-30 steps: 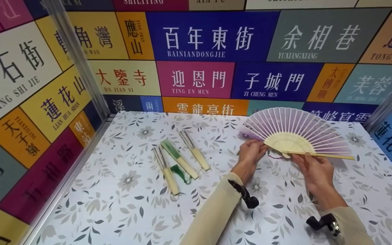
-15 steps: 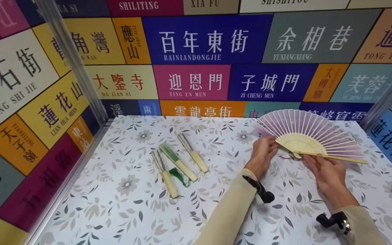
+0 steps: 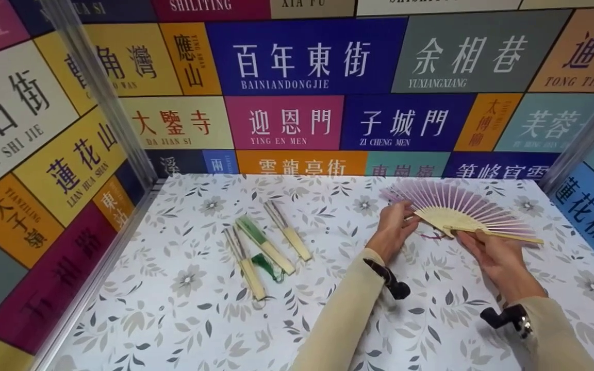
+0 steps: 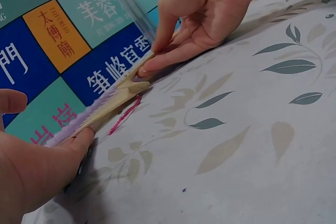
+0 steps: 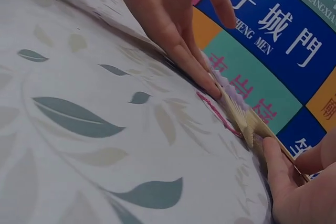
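A purple folding fan (image 3: 459, 208) with pale ribs is spread out, low over the far right of the table. At its left edge is my left hand (image 3: 394, 229); in the left wrist view one fingertip touches the fan while another digit stands away from it. My right hand (image 3: 498, 257) pinches the fan's right guard stick near the pivot, thumb on one side and fingers on the other. A short magenta cord (image 4: 125, 115) hangs by the pivot. Further left lie several closed fans: a green one (image 3: 265, 245) with a green tassel (image 3: 268, 267) and two patterned ones (image 3: 245, 264) (image 3: 287, 230).
A white tablecloth (image 3: 214, 330) with grey leaves and flowers covers the table. Panels of coloured signs (image 3: 307, 56) stand behind it and on both sides, with clear corner strips (image 3: 116, 103). A black wrist mount (image 3: 390, 281) sits on each sleeve.
The spread fan first shifts right with both hands. Since then it has tipped down flatter towards the table. The closed fans stay in place on the cloth.
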Available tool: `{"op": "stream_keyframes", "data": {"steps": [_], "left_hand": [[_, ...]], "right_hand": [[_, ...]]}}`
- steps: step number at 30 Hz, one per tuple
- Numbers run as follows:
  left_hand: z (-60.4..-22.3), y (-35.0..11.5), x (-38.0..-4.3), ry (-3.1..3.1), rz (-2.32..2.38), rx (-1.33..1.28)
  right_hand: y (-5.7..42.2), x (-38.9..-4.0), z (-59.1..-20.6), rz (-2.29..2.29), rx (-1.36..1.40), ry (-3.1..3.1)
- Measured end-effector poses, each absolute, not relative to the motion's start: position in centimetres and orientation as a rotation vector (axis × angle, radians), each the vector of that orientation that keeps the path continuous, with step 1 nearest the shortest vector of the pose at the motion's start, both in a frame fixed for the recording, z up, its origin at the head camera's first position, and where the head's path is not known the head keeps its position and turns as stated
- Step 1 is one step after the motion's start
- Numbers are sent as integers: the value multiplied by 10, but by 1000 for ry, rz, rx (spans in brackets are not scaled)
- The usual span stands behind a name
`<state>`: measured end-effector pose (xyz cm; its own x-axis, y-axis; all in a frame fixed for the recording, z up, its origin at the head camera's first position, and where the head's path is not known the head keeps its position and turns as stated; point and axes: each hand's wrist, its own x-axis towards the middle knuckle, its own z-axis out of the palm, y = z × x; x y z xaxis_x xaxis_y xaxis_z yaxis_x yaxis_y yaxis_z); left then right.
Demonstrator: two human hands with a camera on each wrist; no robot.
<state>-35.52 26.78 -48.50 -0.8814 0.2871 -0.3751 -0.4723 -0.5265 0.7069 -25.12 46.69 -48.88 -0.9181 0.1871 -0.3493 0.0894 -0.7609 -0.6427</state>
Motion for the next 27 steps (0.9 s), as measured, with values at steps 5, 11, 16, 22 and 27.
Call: {"op": "stream_keyframes", "data": {"steps": [5, 11, 16, 22, 27], "left_hand": [[-484, 266, -358, 1187, 2395, -298], [-484, 265, -361, 1178, 2391, -287], [-485, 259, -362, 1216, 2362, -265], [-485, 249, -363, 1248, 2360, -227], [-482, 242, -366, 1282, 2353, -249]], "right_hand": [[472, -256, -486, 2821, -710, -1013], [477, -261, -486, 2816, -717, -1031], [480, -264, -485, 2812, -790, -989], [481, -266, -484, 2819, -831, -1021], [478, -263, -483, 2793, -827, -1124]]}}
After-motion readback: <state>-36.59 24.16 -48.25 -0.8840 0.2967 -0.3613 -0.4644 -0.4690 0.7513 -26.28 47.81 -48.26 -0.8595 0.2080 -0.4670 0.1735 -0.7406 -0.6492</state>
